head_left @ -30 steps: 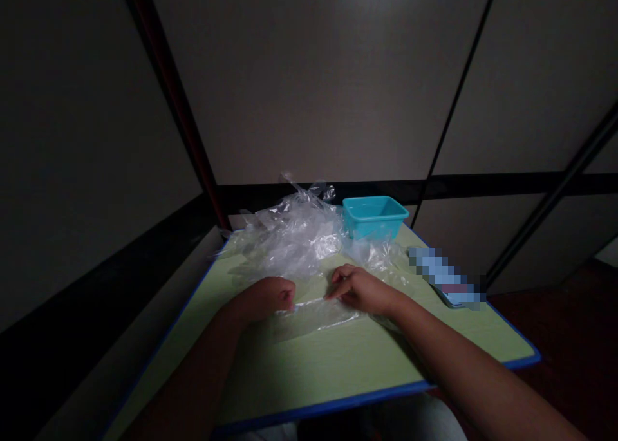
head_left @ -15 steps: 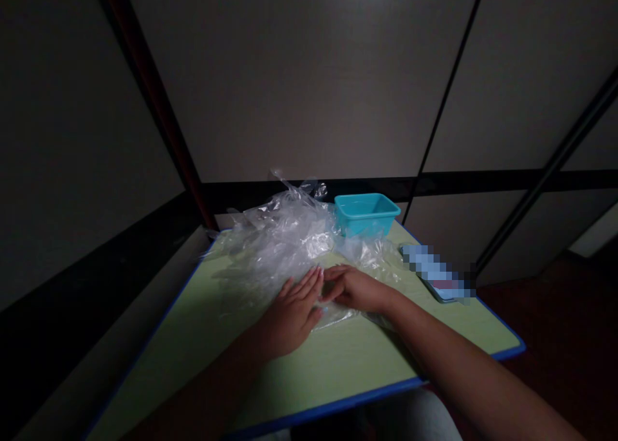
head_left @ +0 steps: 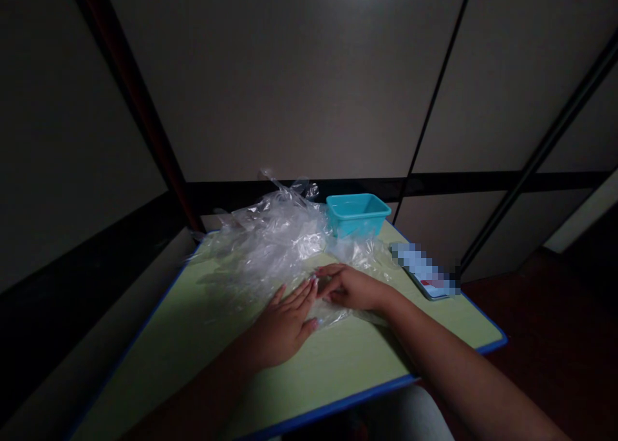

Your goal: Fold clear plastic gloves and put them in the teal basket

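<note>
A clear plastic bag (head_left: 333, 315) lies spread on the table in front of me, under both hands. My left hand (head_left: 284, 325) rests flat on it, fingers stretched out and the thumb apart. Close to those fingertips, my right hand (head_left: 356, 288) has its fingers bent around part of the bag; the index finger reaches left, and the grip itself is partly hidden. Just beyond the hands rises a loose heap of crumpled clear plastic bags (head_left: 275, 235).
A turquoise plastic basket (head_left: 360, 222) stands at the table's back, with more clear plastic before it. Near the right edge lies a phone (head_left: 425, 273), its screen blurred out. The green table (head_left: 338, 364) has a blue rim. Behind it are cabinet panels (head_left: 290, 80).
The whole view has shifted slightly, so the table and its things sit further left. Relative to the right hand, the left hand has slid a little toward me. Both stay on the bag.
</note>
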The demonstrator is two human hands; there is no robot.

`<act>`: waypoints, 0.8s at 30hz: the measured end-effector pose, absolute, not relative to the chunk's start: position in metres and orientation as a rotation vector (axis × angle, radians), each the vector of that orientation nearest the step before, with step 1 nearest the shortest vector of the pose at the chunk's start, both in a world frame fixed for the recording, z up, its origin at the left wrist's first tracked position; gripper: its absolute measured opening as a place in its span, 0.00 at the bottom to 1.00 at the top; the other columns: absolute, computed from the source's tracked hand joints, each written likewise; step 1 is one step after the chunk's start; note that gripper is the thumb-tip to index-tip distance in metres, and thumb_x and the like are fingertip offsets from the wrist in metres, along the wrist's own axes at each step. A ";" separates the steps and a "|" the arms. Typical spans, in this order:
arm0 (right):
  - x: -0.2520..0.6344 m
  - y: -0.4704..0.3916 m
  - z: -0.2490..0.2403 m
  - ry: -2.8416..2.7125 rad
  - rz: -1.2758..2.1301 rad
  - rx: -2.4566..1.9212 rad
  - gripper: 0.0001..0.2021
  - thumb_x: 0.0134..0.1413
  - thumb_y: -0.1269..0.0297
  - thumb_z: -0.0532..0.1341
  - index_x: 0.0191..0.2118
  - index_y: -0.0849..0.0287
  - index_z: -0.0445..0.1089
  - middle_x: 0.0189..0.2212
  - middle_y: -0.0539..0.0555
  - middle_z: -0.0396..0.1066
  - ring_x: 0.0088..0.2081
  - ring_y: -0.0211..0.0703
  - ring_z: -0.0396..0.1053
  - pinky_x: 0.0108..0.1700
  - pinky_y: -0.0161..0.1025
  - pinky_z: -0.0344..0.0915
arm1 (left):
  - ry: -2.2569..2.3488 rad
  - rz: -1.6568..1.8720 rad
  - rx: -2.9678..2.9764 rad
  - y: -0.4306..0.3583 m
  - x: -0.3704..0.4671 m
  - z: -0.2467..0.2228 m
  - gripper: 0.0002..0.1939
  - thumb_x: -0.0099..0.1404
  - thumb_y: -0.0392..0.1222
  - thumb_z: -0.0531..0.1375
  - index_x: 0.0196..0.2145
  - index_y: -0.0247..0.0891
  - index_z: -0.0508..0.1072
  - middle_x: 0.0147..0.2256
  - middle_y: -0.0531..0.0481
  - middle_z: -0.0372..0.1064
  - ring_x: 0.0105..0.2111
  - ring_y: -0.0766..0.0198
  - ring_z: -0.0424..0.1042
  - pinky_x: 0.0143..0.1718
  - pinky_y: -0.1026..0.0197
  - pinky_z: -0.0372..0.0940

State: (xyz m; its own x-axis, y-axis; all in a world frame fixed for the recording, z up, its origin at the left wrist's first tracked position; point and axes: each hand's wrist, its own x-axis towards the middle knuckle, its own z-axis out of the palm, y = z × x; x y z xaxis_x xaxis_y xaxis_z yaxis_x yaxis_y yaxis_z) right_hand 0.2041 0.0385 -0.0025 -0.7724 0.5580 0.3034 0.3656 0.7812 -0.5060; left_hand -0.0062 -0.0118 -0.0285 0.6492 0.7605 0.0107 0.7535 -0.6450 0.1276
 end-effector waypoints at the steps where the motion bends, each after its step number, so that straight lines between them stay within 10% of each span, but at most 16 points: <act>1: 0.208 0.038 0.003 -2.497 0.583 -0.723 0.10 0.48 0.74 0.62 0.39 0.58 0.76 0.45 0.57 0.71 0.52 0.46 0.63 0.55 0.43 0.56 | 1.264 0.096 2.742 -0.012 -0.006 -0.028 0.30 0.68 0.50 0.43 0.65 0.41 0.40 0.65 0.44 0.37 0.64 0.57 0.39 0.61 0.44 0.37; 8: 0.250 0.023 0.041 -2.353 0.788 -1.042 0.10 0.50 0.60 0.63 0.35 0.61 0.72 0.33 0.52 0.72 0.37 0.41 0.67 0.41 0.36 0.61 | 1.263 0.070 2.722 -0.013 -0.005 -0.020 0.27 0.68 0.49 0.44 0.64 0.46 0.45 0.65 0.49 0.37 0.64 0.57 0.39 0.61 0.43 0.39; 15: 0.277 -0.028 0.028 -2.424 0.750 -1.256 0.23 0.36 0.56 0.71 0.41 0.58 0.69 0.39 0.54 0.67 0.43 0.47 0.63 0.44 0.39 0.59 | 1.213 0.108 2.729 -0.011 -0.007 -0.021 0.25 0.69 0.49 0.44 0.63 0.55 0.46 0.65 0.49 0.35 0.64 0.54 0.39 0.59 0.42 0.42; 24: 0.286 -0.042 0.000 -2.226 0.577 -1.243 0.05 0.52 0.62 0.62 0.34 0.58 0.70 0.38 0.54 0.69 0.44 0.45 0.63 0.49 0.44 0.56 | 1.219 0.070 2.716 -0.006 -0.007 -0.021 0.23 0.70 0.51 0.42 0.61 0.61 0.46 0.65 0.51 0.33 0.64 0.55 0.36 0.60 0.43 0.42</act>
State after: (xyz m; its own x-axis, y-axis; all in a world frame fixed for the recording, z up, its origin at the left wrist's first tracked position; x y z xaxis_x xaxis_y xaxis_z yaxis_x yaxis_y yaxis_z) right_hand 0.2855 -0.0425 -0.0003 -0.4428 0.8658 0.2329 0.6437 0.4878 -0.5897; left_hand -0.0070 -0.0060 -0.0214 0.6661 0.7454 -0.0247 0.7378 -0.6537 0.1682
